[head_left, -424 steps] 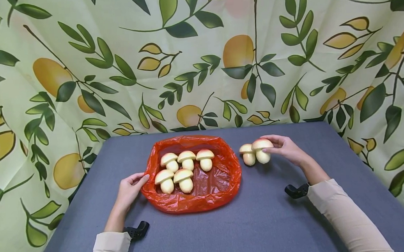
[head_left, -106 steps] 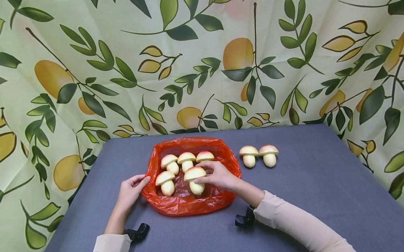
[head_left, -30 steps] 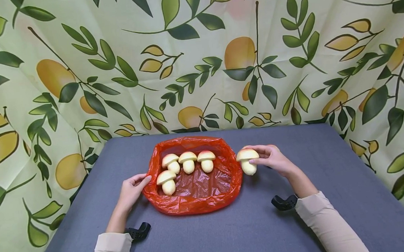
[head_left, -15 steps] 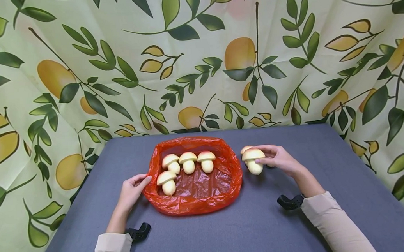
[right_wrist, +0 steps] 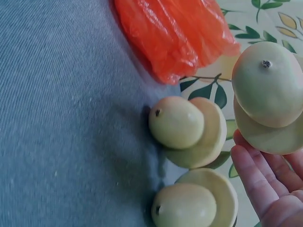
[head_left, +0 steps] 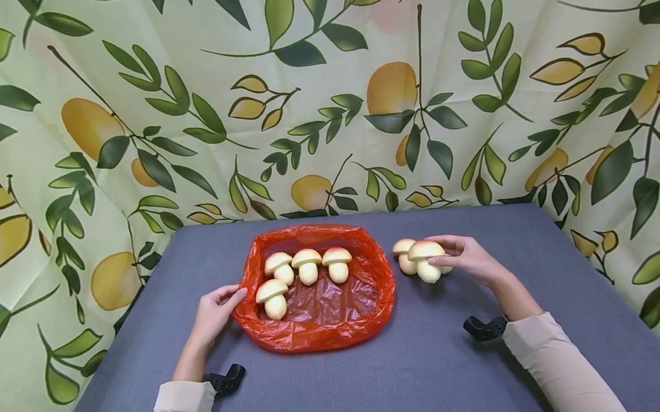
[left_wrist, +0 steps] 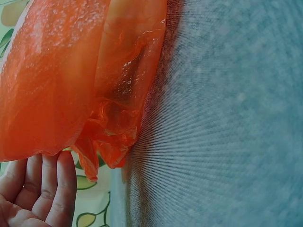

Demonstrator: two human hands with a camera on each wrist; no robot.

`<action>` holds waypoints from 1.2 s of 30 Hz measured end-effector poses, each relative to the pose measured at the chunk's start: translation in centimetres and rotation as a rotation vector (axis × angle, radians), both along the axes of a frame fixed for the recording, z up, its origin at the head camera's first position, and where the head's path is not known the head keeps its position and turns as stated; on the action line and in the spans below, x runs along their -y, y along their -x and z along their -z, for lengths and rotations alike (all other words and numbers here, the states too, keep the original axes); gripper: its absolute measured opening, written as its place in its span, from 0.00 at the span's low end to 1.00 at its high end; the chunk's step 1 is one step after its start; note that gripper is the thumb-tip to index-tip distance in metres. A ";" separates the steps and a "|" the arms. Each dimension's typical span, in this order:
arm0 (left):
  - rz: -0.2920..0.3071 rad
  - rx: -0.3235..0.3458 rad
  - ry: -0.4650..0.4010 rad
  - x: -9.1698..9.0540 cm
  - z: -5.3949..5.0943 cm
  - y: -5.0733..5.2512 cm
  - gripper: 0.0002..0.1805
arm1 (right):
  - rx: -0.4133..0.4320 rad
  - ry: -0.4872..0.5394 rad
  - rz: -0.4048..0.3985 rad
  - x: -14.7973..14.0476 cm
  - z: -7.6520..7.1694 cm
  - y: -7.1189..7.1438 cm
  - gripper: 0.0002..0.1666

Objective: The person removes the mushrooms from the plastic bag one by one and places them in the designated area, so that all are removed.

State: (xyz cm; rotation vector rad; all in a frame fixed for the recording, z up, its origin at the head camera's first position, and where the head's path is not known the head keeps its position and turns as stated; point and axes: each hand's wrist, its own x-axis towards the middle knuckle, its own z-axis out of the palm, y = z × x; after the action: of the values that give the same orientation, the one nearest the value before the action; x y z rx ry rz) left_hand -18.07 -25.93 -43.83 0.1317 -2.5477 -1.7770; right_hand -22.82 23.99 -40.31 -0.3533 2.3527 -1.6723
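Note:
In the head view my left hand (head_left: 211,316) pinches the left rim of an open red plastic bag (head_left: 316,340), its rim turned down around the opening. Several cream mushrooms (head_left: 307,266) with reddish-tinged caps stand inside, three at the back and another at front left. To the right of the bag, my right hand (head_left: 474,260) holds a mushroom (head_left: 425,251) between thumb and fingers. Behind it are two mushrooms on the table, one (head_left: 405,256) partly covered and the other mostly hidden. The right wrist view shows the held mushroom (right_wrist: 267,85) off the table and those two mushrooms (right_wrist: 177,123) below it.
The table (head_left: 343,390) has a grey-blue cloth cover. Behind it and at its sides hangs a curtain (head_left: 323,104) printed with leaves and fruit. Each wrist carries a black camera mount (head_left: 485,328).
My right hand has lifted the front mushroom out of the bag and carried it right, passing in front of the two on the table. My left hand stays at the rim.

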 end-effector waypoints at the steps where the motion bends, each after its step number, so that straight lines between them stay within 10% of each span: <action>1: -0.009 0.005 -0.001 0.0 0.0 0.0 0.22 | 0.000 0.002 0.000 -0.1 0.0 0.0 0.35; 36: 0.002 0.017 0.003 0.6 -0.6 -0.1 0.23 | -0.046 -0.004 0.099 -5.4 -0.2 -0.2 0.25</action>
State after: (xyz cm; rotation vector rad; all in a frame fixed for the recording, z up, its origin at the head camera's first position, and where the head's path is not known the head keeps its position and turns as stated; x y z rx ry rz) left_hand -18.02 -26.56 -43.24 0.1445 -2.5629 -1.7798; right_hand -22.60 29.40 -40.08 -0.2813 2.4438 -1.7207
